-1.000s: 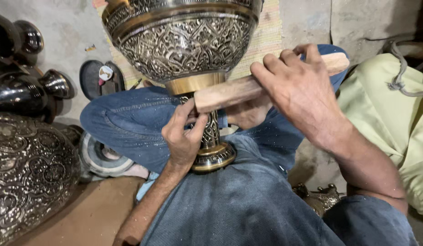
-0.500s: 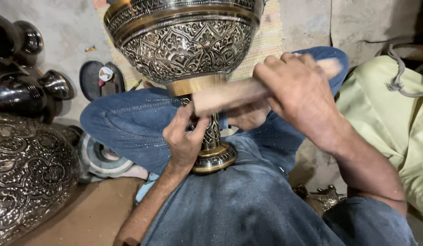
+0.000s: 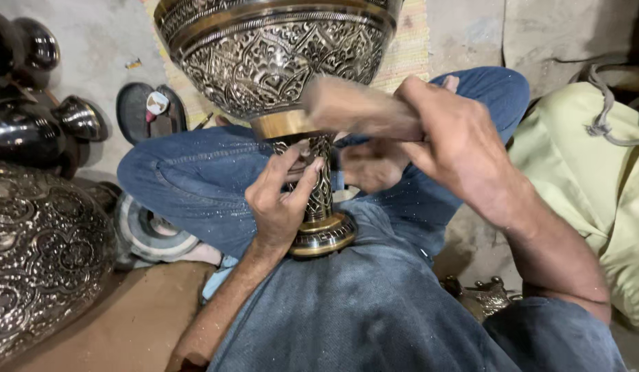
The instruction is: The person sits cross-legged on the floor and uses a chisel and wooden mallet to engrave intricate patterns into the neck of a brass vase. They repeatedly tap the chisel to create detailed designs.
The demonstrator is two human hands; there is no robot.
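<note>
A large engraved metal goblet (image 3: 278,55), dark with brass bands, stands upright on my lap, its round foot (image 3: 324,238) resting on my jeans. My left hand (image 3: 281,200) wraps around the narrow stem just above the foot. My right hand (image 3: 457,145) grips a wooden mallet (image 3: 357,110), whose blurred head sits against the brass collar under the bowl. My bare foot (image 3: 371,165) shows behind the stem.
An engraved metal vessel (image 3: 37,255) lies at the left, with several dark polished metal pots (image 3: 37,117) behind it. A dark tray (image 3: 137,110) lies on the concrete floor. A pale green cloth bag (image 3: 595,179) is at the right, a woven mat (image 3: 405,52) behind.
The mallet has swung down and leftward, from angled up right to striking under the bowl. My left hand stays on the stem.
</note>
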